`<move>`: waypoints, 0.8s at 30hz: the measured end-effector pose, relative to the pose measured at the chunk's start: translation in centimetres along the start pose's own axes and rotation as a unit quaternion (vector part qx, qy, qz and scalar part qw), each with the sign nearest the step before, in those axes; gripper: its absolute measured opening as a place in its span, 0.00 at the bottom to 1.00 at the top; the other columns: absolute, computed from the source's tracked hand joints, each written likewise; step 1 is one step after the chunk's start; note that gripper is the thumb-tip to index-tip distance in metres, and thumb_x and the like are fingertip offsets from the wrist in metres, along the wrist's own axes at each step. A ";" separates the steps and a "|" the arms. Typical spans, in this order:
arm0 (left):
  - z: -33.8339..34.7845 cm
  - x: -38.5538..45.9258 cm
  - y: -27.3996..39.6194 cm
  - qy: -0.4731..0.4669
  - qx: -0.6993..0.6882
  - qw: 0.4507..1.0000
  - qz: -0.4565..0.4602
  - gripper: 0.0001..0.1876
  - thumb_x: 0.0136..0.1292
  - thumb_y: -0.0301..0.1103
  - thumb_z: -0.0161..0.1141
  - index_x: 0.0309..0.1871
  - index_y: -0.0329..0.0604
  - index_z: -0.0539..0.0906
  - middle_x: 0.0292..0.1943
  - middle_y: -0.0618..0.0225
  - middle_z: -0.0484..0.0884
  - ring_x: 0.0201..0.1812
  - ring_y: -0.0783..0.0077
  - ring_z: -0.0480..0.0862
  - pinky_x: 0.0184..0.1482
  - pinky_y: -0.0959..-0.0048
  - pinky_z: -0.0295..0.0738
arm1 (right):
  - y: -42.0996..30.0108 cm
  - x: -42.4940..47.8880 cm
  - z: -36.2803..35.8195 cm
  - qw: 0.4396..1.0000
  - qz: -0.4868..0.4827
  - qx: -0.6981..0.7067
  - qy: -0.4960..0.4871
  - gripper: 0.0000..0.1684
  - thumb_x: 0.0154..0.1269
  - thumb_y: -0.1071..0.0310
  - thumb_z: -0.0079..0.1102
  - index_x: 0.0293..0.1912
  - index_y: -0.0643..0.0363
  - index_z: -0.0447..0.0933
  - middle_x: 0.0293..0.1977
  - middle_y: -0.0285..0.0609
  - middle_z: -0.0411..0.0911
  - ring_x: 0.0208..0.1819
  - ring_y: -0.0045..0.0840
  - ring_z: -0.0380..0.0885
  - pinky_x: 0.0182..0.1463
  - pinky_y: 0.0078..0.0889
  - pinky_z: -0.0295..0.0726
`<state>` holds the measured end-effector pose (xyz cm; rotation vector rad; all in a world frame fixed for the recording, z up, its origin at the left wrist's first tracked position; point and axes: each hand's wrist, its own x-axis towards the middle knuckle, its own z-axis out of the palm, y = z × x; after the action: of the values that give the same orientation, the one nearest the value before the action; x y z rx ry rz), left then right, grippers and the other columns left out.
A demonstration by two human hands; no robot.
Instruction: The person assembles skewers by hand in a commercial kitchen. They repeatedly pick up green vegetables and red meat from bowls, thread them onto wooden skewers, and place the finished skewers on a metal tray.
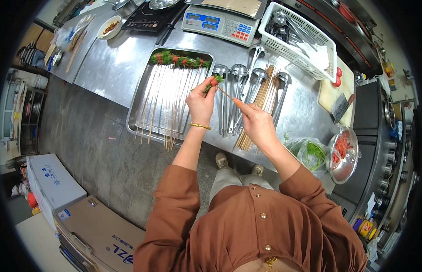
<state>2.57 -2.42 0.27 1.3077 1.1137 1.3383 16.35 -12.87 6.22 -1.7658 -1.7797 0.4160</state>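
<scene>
My left hand (200, 102) pinches a small bundle of feathery green herb (217, 79) with a red piece (214, 82) on it. Between the fingertips of my right hand (258, 120) is a thin wooden skewer (226, 93), whose far end meets the red piece. Left of my hands, a shallow stainless steel tray (139, 102) holds several finished-looking skewers; their green herb ends (163, 58) with red pieces lie along the far side. Their bare sticks stick out past the tray's near rim. Loose bamboo skewers (246, 140) lie beneath and beside my right hand.
Several steel ladles (239, 69) lie beside the tray. Behind stand a digital scale (217, 25) and a white plastic basket (299, 51) of utensils. A cleaver (340, 108) rests on the cutting board (328, 93) at right, near bagged greens (309, 153) and a steel bowl (345, 173).
</scene>
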 end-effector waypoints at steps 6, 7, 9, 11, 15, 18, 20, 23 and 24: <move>-0.7 -0.1 -0.1 -0.005 0.040 0.999 -0.004 0.14 0.56 0.19 0.59 0.47 0.35 0.82 0.35 0.60 0.85 0.36 0.77 0.85 0.38 0.81 0.78 | -0.1 0.8 0.1 0.987 0.077 0.138 -0.044 0.18 0.59 0.78 0.51 0.50 0.60 0.76 0.28 0.52 0.77 0.29 0.41 0.78 0.35 0.36 0.76; -0.7 -0.1 -0.1 -0.008 0.043 0.999 -0.006 0.14 0.56 0.19 0.59 0.46 0.35 0.82 0.35 0.61 0.85 0.36 0.77 0.85 0.38 0.81 0.78 | 0.2 0.8 0.7 0.991 0.045 0.126 -0.022 0.18 0.59 0.78 0.50 0.50 0.60 0.76 0.27 0.53 0.77 0.29 0.41 0.78 0.35 0.36 0.76; -0.4 -0.7 -0.1 -0.021 0.021 0.999 -0.040 0.14 0.56 0.19 0.59 0.46 0.35 0.82 0.35 0.61 0.86 0.36 0.77 0.85 0.38 0.81 0.79 | 1.0 0.9 2.2 0.994 -0.022 0.103 0.022 0.18 0.60 0.78 0.50 0.50 0.60 0.76 0.26 0.54 0.76 0.29 0.40 0.78 0.35 0.35 0.75; 0.3 -1.0 -0.3 -0.018 -0.011 0.998 -0.055 0.12 0.55 0.19 0.60 0.44 0.35 0.83 0.36 0.62 0.86 0.37 0.78 0.85 0.39 0.81 0.79 | 1.3 0.9 2.6 0.994 -0.034 0.095 0.039 0.18 0.61 0.77 0.50 0.51 0.60 0.75 0.23 0.52 0.76 0.26 0.38 0.78 0.33 0.33 0.75; 0.1 -0.6 -0.4 -0.034 -0.080 0.995 -0.057 0.22 0.58 0.19 0.58 0.58 0.33 0.72 0.43 0.62 0.82 0.44 0.77 0.81 0.45 0.79 0.78 | -0.2 1.8 1.1 0.979 0.140 0.139 -0.057 0.15 0.63 0.74 0.50 0.50 0.60 0.73 0.20 0.46 0.75 0.21 0.34 0.76 0.28 0.32 0.74; -0.2 -0.7 0.1 -0.018 -0.174 0.971 -0.161 0.25 0.60 0.20 0.57 0.61 0.32 0.65 0.47 0.63 0.79 0.47 0.76 0.79 0.48 0.78 0.77 | 0.8 2.5 2.7 0.972 0.123 0.202 -0.005 0.09 0.65 0.71 0.51 0.44 0.61 0.72 0.17 0.44 0.73 0.18 0.29 0.74 0.25 0.30 0.71; -0.6 -1.1 -0.4 -0.052 -0.221 0.944 -0.239 0.20 0.61 0.25 0.60 0.55 0.32 0.70 0.46 0.63 0.79 0.47 0.76 0.79 0.49 0.77 0.77 | 0.6 2.9 3.2 0.968 0.104 0.228 0.019 0.08 0.64 0.71 0.52 0.42 0.62 0.72 0.17 0.44 0.73 0.18 0.27 0.74 0.24 0.29 0.70; -0.1 -1.9 1.0 -0.056 -0.245 0.932 -0.261 0.12 0.61 0.30 0.61 0.46 0.35 0.79 0.41 0.65 0.82 0.42 0.77 0.80 0.47 0.77 0.76 | -0.1 3.3 3.7 0.969 0.105 0.222 0.008 0.08 0.64 0.72 0.53 0.43 0.62 0.73 0.18 0.43 0.74 0.18 0.27 0.74 0.24 0.28 0.70; 0.0 -1.8 1.1 -0.027 -0.267 0.929 -0.255 0.11 0.62 0.29 0.61 0.45 0.35 0.80 0.39 0.66 0.82 0.39 0.77 0.81 0.47 0.77 0.76 | -0.8 3.5 3.5 0.971 0.100 0.217 0.001 0.10 0.64 0.72 0.54 0.45 0.62 0.72 0.19 0.43 0.75 0.19 0.26 0.75 0.24 0.28 0.71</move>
<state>2.57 -4.39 1.04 0.5965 0.8802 1.0910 13.81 -8.87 4.62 -1.6253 -1.3777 0.8189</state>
